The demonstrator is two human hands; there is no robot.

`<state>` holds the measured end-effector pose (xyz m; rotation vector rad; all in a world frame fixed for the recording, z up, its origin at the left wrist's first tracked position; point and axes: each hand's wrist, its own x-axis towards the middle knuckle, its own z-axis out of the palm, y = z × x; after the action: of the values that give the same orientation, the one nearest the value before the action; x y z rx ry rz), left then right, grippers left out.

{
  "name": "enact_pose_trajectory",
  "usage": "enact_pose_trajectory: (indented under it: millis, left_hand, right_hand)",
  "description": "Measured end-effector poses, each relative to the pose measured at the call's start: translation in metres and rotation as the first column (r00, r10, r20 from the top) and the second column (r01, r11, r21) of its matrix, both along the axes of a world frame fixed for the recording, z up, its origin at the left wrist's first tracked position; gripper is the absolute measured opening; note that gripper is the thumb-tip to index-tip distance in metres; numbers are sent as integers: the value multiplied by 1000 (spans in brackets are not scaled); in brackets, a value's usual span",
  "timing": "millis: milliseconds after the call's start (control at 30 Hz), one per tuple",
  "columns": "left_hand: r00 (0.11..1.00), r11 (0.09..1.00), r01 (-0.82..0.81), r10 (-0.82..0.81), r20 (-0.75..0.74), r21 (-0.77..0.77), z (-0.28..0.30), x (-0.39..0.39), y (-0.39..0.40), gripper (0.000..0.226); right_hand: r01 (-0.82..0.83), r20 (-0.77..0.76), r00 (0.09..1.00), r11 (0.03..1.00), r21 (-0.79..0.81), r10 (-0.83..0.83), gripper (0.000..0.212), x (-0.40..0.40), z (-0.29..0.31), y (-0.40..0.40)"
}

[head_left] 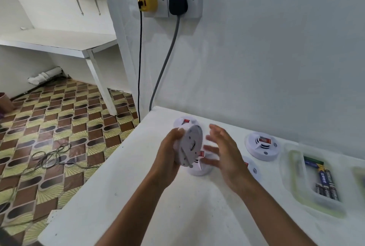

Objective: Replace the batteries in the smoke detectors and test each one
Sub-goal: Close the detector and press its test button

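our left hand point(167, 158) grips smoke detector point(192, 147) on edge, back facing right; right hand point(225, 155) just beside, fingers point(212, 148) spread, holding nothing.

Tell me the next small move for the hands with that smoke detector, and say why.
Probably bring the right hand onto the held detector to twist its back plate off. The left hand already has a grip on its edge with the grey back turned toward the open right hand, which hovers just beside it, not yet touching. Fresh batteries wait in the tray.
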<state>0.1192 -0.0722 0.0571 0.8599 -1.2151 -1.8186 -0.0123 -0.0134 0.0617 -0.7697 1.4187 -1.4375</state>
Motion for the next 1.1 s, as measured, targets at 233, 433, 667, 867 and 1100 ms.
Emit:
enact_pose_trajectory:
  millis: [233, 433, 667, 867, 1100]
  left_hand:
    - [913, 474, 110, 299, 278, -874, -11, 11, 2, 93]
    - [946, 608, 75, 207, 248, -791, -3, 20, 17, 76]
    - [964, 887, 19, 105, 242, -462, -24, 33, 33, 40]
    - [980, 988, 55, -27, 197, -142, -46, 48, 48, 36]
    - [992, 999, -37, 41, 116, -37, -79, 58, 68, 40]
  right_hand:
    - [-379, 536, 738, 909, -174, 410, 52, -12, 7, 20]
    - [-443, 501, 695, 856, -266, 516, 69, -20, -12, 28]
    - [-438, 493, 733, 880, -184, 468, 75, -20, -33, 42]
    - [-459, 356, 819, 886, -66, 450, 61, -8, -50, 56]
    - [-236, 120, 966, 971, 37, 230, 77, 13, -80, 78]
